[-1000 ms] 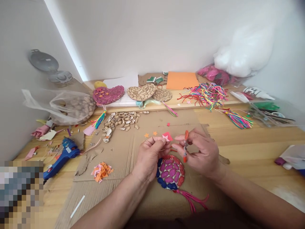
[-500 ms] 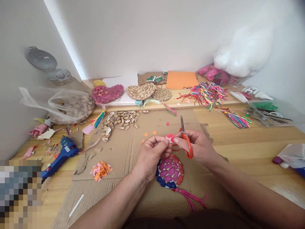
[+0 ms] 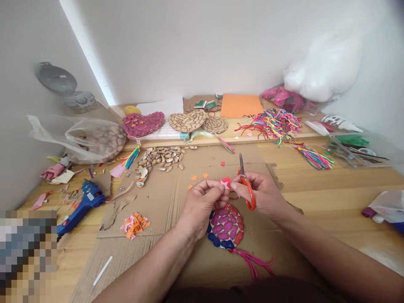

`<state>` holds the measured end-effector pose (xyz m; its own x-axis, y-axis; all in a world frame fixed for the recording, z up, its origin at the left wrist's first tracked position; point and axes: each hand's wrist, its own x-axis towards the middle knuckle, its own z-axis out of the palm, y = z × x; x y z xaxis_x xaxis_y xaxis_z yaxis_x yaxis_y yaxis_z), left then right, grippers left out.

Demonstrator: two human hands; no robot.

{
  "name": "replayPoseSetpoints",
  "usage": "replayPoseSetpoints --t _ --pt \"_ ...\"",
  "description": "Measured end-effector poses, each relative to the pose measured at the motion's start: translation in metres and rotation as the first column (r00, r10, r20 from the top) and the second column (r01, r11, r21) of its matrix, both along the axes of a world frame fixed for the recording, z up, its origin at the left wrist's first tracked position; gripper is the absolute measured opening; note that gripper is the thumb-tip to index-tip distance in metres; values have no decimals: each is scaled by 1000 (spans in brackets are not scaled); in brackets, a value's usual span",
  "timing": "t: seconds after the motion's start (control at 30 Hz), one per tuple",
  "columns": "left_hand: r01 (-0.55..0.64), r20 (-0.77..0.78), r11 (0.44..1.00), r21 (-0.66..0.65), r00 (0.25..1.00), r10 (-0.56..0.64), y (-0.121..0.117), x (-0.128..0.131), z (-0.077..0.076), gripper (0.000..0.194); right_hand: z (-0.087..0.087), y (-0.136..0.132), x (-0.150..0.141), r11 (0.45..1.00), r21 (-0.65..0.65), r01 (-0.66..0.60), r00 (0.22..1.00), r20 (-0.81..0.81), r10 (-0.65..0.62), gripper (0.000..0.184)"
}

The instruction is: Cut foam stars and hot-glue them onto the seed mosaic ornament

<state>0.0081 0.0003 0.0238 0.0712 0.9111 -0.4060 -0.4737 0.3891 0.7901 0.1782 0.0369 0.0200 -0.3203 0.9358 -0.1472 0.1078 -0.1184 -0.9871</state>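
Note:
My left hand (image 3: 205, 202) pinches a pale pink paper star (image 3: 225, 184) laid against a small piece of red paper (image 3: 226, 180). Orange-handled scissors (image 3: 248, 185) rest in my right hand (image 3: 261, 193), blades pointing up and away from the paper. The right thumb tip is beside the red paper; I cannot tell whether it touches. Below the hands lies a round disc (image 3: 224, 227) covered in painted peanut shells, purple in the middle with red and blue at the edge. A pink tassel (image 3: 254, 260) hangs from it. Orange stars (image 3: 194, 178) lie just beyond the left hand.
Cardboard (image 3: 151, 223) covers the table's middle, bearing paper scraps (image 3: 135, 225) and peanut shells (image 3: 162, 158). A blue glue gun (image 3: 82, 206) lies left. Peanut-covered shapes (image 3: 187, 120), an orange sheet (image 3: 241, 105) and colourful tassels (image 3: 277, 124) line the back. A tool box (image 3: 360, 149) stands right.
Both hands hold almost the same pose, with the star, red paper and scissors in place. The whole view has shifted very slightly.

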Motion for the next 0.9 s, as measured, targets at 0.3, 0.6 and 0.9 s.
replayPoseSetpoints --t 0.3,0.6,0.9 --pt "9 11 1000 -25 1000 -9 0 -1 0 28 -1 1 0 1000 21 6 1000 25 -7 11" --pt "3 6 1000 -18 1000 -3 0 -1 0 27 1 0 -3 1000 17 10 1000 -2 -10 13" --pt "2 -3 1000 -8 1000 -2 1 -1 -2 27 1 0 -2 1000 27 -3 1000 -6 3 11"
